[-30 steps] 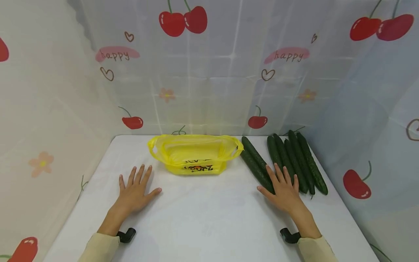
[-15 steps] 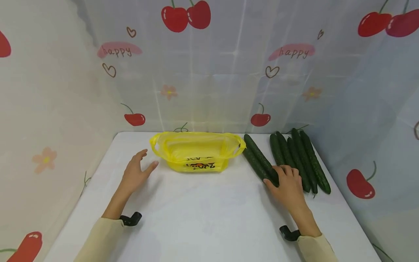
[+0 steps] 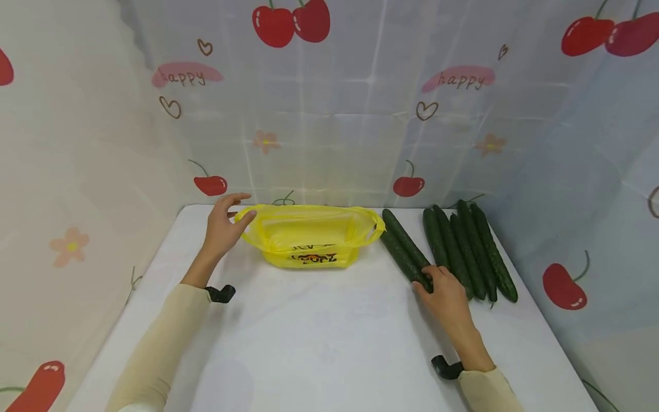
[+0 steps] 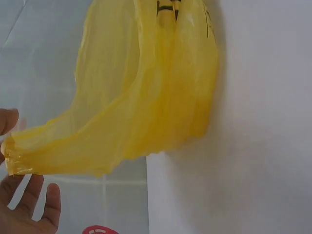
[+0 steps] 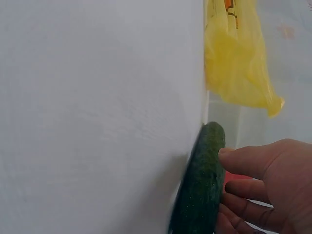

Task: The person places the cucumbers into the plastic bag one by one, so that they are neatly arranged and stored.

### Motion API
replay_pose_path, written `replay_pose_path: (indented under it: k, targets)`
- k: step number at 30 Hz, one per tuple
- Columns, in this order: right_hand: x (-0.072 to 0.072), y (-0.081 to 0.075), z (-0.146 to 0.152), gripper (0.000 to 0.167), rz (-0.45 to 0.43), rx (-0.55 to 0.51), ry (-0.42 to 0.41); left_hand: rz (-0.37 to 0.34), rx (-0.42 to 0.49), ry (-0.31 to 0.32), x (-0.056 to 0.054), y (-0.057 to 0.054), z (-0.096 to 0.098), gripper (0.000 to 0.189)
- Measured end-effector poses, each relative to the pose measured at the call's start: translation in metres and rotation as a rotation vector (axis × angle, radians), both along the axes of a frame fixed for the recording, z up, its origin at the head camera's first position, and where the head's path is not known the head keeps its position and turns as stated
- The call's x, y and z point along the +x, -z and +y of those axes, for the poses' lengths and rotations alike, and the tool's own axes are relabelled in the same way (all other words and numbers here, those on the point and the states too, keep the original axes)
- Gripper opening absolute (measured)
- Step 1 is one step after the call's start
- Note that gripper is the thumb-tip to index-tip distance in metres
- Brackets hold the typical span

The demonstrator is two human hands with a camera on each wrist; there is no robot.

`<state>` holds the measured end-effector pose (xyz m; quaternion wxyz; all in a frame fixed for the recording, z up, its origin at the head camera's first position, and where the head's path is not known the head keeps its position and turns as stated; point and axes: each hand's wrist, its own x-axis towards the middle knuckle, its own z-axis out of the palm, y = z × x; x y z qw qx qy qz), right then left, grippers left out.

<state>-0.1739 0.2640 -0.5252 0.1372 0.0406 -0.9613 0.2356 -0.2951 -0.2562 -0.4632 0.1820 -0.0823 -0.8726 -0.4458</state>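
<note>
A yellow plastic bag [image 3: 309, 229] with dark print lies at the back middle of the table, its mouth and two handles showing. My left hand [image 3: 223, 226] is at its left handle, thumb and fingers spread apart around it. In the left wrist view the handle end [image 4: 19, 156] lies between thumb and fingers. My right hand [image 3: 445, 292] holds the near end of a green cucumber [image 3: 399, 252], thumb on its left side and fingers over the top. A second cucumber [image 3: 407, 234] lies alongside. In the right wrist view the thumb meets the held cucumber [image 5: 202, 180].
Several more cucumbers [image 3: 476, 252] lie side by side at the right, just beyond my right hand. The white table [image 3: 319, 337] is bounded by curtains printed with cherries [image 3: 409, 187] at the back and sides.
My left hand has lifted and moved forward to the bag's left handle. My right hand has gone from lying spread on the table to gripping the cucumber's near end.
</note>
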Motion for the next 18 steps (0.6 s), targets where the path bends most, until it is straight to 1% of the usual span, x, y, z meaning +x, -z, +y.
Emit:
replay_pose_path:
  k: [4,6,8,10,14,18]
  targets:
    - [0.0,0.004,-0.001,0.041,0.02,0.001,-0.006,-0.071,-0.046,0.056,-0.017,0.001,0.002,0.042]
    - [0.0,0.005,-0.002,0.04,0.033,0.008,-0.003,-0.098,-0.069,0.067,-0.024,0.002,0.004,0.04]
    - [-0.001,0.005,-0.003,0.042,0.031,0.022,0.003,-0.113,-0.092,0.058,-0.029,0.003,0.006,0.038]
    - [-0.001,0.004,-0.005,0.046,0.014,0.037,0.009,-0.118,-0.109,0.042,-0.032,0.005,0.009,0.034]
    - [-0.004,0.005,-0.007,0.052,-0.011,0.064,0.021,-0.105,-0.149,-0.009,-0.033,0.01,0.011,0.026]
    - [-0.008,0.008,-0.007,0.049,0.001,0.087,0.042,-0.075,-0.154,-0.031,-0.032,0.015,0.012,0.021]
